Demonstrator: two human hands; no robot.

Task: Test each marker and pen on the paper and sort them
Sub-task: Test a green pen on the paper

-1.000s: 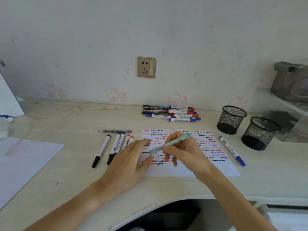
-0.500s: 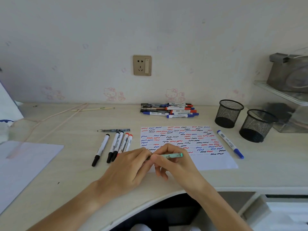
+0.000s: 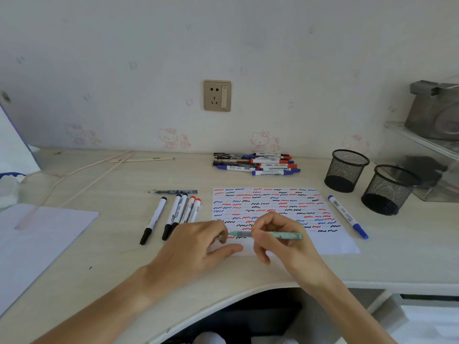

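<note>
A mint-green pen (image 3: 273,235) lies nearly level above the near edge of the test paper (image 3: 330,244), its tip pointing left. The right hand (image 3: 280,240) grasps the barrel near the middle, fingers curled round it. The left hand (image 3: 198,244) sits at the tip end with its fingertips (image 3: 221,238) bent there; whether they pinch a cap cannot be told. Judged step: capping or uncapping around one test stroke. The next move calls for a steady barrel while the left hand works the tip, then placement in a group. Sorted markers (image 3: 173,217) lie just left of the paper; untested markers (image 3: 258,165) lie behind it; two mesh cups (image 3: 347,170) stand to the right.
</note>
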